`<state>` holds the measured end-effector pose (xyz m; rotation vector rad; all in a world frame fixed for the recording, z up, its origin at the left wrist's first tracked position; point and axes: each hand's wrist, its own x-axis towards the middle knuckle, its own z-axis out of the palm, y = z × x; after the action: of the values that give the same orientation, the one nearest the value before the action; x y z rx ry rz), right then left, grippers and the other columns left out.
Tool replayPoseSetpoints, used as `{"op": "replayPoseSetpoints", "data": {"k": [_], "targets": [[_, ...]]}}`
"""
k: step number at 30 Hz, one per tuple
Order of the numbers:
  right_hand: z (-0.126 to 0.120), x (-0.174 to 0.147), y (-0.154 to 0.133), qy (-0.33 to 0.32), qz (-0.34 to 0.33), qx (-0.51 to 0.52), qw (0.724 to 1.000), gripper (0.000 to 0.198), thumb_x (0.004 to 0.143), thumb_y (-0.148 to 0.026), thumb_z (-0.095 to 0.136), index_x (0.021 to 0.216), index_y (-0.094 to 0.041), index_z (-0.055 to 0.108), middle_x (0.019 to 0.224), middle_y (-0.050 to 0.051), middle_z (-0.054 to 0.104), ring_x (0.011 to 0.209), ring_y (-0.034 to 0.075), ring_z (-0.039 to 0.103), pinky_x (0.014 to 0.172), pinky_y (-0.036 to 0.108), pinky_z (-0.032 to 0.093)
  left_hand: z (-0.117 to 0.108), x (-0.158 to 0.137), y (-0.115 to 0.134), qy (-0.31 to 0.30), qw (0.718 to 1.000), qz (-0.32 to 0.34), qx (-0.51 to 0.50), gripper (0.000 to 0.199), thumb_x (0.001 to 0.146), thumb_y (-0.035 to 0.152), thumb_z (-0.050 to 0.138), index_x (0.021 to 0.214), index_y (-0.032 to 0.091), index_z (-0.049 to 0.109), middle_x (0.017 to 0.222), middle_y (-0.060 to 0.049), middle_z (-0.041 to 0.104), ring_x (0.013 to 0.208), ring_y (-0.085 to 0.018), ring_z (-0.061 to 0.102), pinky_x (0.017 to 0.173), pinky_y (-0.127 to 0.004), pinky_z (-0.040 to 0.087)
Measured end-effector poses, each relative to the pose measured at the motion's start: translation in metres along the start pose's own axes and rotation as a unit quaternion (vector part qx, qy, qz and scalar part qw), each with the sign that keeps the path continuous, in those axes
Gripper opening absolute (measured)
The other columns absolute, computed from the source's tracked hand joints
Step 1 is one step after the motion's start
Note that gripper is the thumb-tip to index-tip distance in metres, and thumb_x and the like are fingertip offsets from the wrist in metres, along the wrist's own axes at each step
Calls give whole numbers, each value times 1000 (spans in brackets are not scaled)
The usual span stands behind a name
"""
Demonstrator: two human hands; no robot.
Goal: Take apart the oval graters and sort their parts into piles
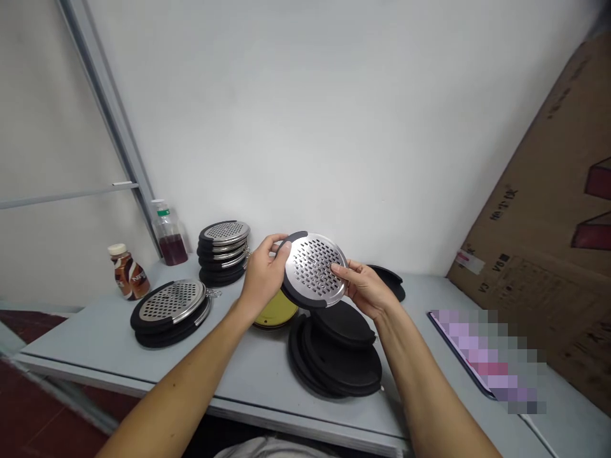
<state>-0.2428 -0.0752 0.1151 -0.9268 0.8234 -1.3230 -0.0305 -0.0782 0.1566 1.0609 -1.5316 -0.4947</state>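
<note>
Between both hands, above the table, is a round perforated metal disc (315, 270) with a black cover along its left side, tilted toward me. My left hand (267, 267) grips the covered left edge, thumb on the front. At the right edge, my right hand (365, 286) pinches the bare metal with its thumb on the face; its other fingers are partly hidden behind. Below the disc lies a pile of round black covers (341, 356). A yellow round disc (275, 312) lies partly hidden beneath my left hand.
Two stacks of perforated discs with black covers stand left, one nearer (172, 308) and one taller (223, 251). Behind them are a brown-labelled bottle (128, 273) and a dark-red drink bottle (170, 238). At right are a pixelated phone-like device (482, 356) and a large cardboard box (539, 242).
</note>
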Motion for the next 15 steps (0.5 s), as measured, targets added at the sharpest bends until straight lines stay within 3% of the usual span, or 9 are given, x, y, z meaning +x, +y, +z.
{"op": "replayPoseSetpoints", "data": {"k": [4,7,12,15], "targets": [[-16,3,-7,43,6,16,999,20,72,-18,79,89,-11,72,79,6,74,66,14,68,64,24,59,3,6,-9,-3,1000,-21,-21,29,89,38,56,112,22,65,81,-1,64,61,-14,62,58,-23,47],[-39,10,-16,117,-40,70,990,12,78,-11,72,90,-11,70,80,6,74,66,13,68,59,20,59,21,10,-23,-8,995,-65,-77,33,92,34,51,123,26,60,80,0,63,54,-13,63,55,-24,49],[-78,18,-35,217,-155,255,930,14,91,-7,51,84,-15,60,72,-2,68,59,5,65,60,12,58,65,2,-42,-120,984,-114,-61,39,94,25,44,129,22,60,89,-5,72,66,-16,67,64,-26,54],[-91,18,-39,214,-177,279,919,20,94,-9,44,79,-17,54,65,-4,62,55,4,62,59,11,57,82,-7,-47,-169,980,-104,-5,30,85,22,55,109,23,73,94,-5,75,83,-22,69,80,-32,53]]}}
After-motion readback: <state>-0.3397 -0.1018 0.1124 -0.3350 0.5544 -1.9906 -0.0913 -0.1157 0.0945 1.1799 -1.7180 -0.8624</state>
